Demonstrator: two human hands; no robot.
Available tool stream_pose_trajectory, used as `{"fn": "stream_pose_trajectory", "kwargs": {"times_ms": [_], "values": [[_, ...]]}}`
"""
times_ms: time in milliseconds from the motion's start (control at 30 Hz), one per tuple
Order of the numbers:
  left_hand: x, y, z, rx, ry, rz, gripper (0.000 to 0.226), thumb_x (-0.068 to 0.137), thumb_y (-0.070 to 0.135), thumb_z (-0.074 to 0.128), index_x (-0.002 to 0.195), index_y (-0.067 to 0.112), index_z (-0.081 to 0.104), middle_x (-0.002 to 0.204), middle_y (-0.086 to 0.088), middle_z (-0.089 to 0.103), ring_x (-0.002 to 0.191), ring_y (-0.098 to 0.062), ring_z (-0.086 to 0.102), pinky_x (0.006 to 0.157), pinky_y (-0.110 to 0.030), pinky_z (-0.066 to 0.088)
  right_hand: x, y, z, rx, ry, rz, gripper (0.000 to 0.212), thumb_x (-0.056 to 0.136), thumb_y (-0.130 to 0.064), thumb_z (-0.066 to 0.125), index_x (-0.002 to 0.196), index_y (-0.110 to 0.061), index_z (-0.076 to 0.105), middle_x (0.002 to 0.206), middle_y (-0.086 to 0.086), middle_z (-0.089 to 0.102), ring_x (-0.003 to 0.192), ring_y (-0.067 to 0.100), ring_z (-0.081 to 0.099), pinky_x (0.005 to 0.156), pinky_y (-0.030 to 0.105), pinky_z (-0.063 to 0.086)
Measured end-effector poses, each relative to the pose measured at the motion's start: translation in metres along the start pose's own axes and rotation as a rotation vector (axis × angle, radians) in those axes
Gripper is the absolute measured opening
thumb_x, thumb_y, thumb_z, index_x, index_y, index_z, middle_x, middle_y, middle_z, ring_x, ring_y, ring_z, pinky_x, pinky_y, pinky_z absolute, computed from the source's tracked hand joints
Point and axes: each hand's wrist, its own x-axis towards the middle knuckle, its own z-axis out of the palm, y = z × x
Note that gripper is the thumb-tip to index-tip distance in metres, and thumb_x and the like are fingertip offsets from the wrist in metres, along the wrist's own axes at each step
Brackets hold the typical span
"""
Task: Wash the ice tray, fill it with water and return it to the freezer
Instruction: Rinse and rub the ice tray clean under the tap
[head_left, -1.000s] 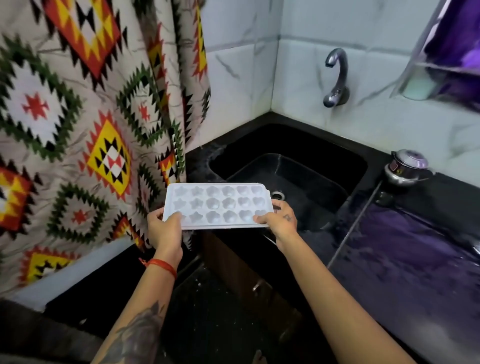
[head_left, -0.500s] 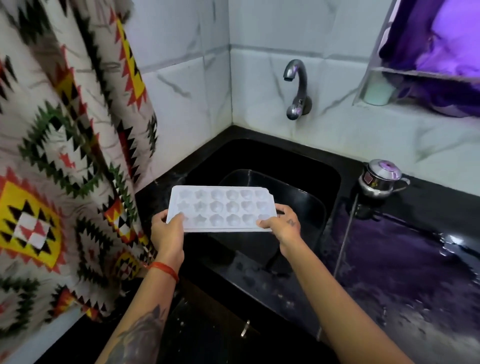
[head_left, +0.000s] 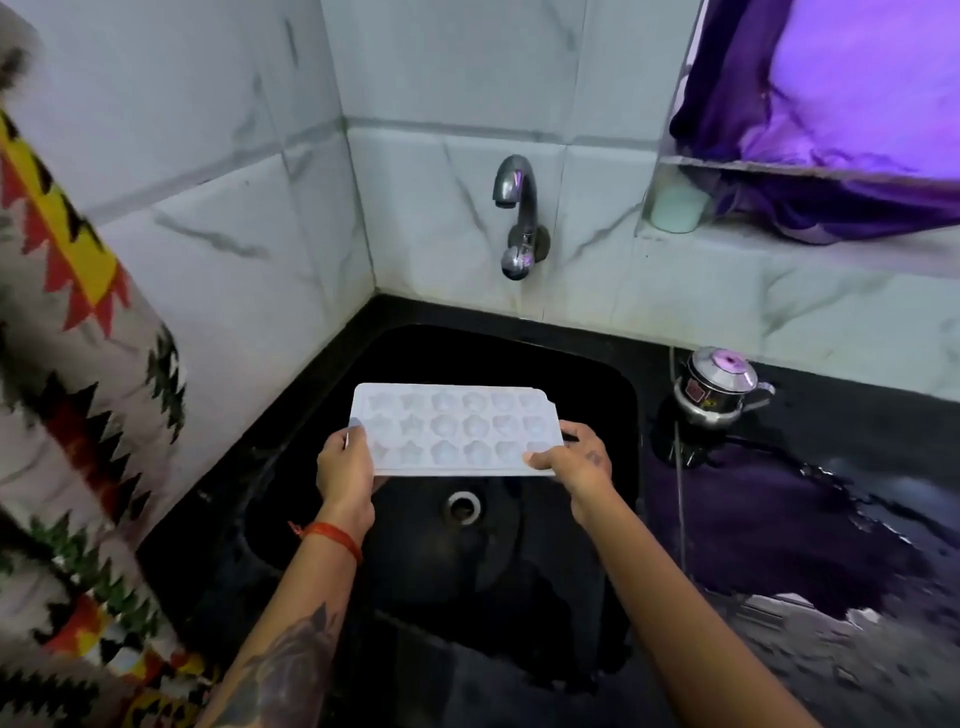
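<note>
A white ice tray (head_left: 457, 428) with star- and flower-shaped cells is held level over the black sink (head_left: 626, 415). My left hand (head_left: 345, 467) grips its left end, thumb on top. My right hand (head_left: 576, 460) grips its near right corner. The tray's cells look empty. A chrome tap (head_left: 514, 213) sticks out of the tiled wall above and behind the tray, and no water runs from it. The sink drain (head_left: 462, 505) shows just below the tray.
A small steel kettle (head_left: 717, 387) stands on the wet black counter (head_left: 831, 519) right of the sink. A patterned curtain (head_left: 78, 415) hangs close on the left. A window ledge with a pale green cup (head_left: 675, 205) and purple cloth (head_left: 831, 130) is at upper right.
I have stepped closer to the sink, and both hands have carried the tray from the counter's front edge to over the basin, below the tap. The grip is unchanged.
</note>
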Motion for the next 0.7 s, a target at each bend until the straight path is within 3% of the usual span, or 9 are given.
{"fn": "stream_pose_trajectory", "kwargs": {"times_ms": [133,267,367,500,700], "values": [[0.025,0.013,0.021,0.026,-0.052,0.004,0.018,0.100,0.028,0.041,0.100,0.017,0.055,0.108,-0.010,0.061,0.097,-0.029,0.060,0.086,-0.048,0.054,0.026,-0.009,0.004,-0.017,0.049,-0.005,0.051,0.071,-0.006,0.077,0.117,-0.017,0.057,0.110,0.006,0.065,0.097,0.021,0.062,0.077,0.031,0.048],[0.051,0.019,0.033,0.014,-0.091,-0.004,0.018,0.101,0.028,0.041,0.103,0.015,0.055,0.101,-0.007,0.060,0.092,-0.027,0.060,0.081,-0.045,0.054,0.055,-0.024,0.014,-0.189,0.169,-0.081,0.054,0.076,-0.039,0.076,0.122,-0.018,0.055,0.119,0.006,0.059,0.107,0.022,0.058,0.084,0.032,0.048],[0.068,0.019,0.036,0.026,-0.117,-0.007,0.017,0.100,0.025,0.043,0.103,0.014,0.056,0.098,-0.008,0.061,0.087,-0.026,0.060,0.078,-0.042,0.054,0.080,-0.054,0.029,-0.287,0.310,-0.202,0.059,0.077,-0.051,0.069,0.124,-0.018,0.053,0.122,0.008,0.056,0.112,0.026,0.054,0.093,0.038,0.047],[0.086,0.021,0.037,0.019,-0.162,-0.007,0.014,0.101,0.020,0.043,0.102,0.011,0.054,0.086,-0.003,0.059,0.074,-0.018,0.057,0.067,-0.033,0.050,0.113,-0.106,0.057,-0.304,0.291,-0.341,0.062,0.084,-0.049,0.063,0.129,-0.012,0.042,0.120,0.013,0.058,0.111,0.029,0.055,0.090,0.033,0.043],[0.100,0.029,0.037,-0.007,-0.191,-0.020,0.015,0.101,0.019,0.044,0.099,0.010,0.056,0.085,-0.002,0.060,0.074,-0.017,0.058,0.062,-0.033,0.049,0.153,-0.145,0.091,-0.302,0.264,-0.380,0.066,0.089,-0.044,0.059,0.135,-0.010,0.025,0.121,0.015,0.057,0.110,0.032,0.055,0.081,0.028,0.038]]}}
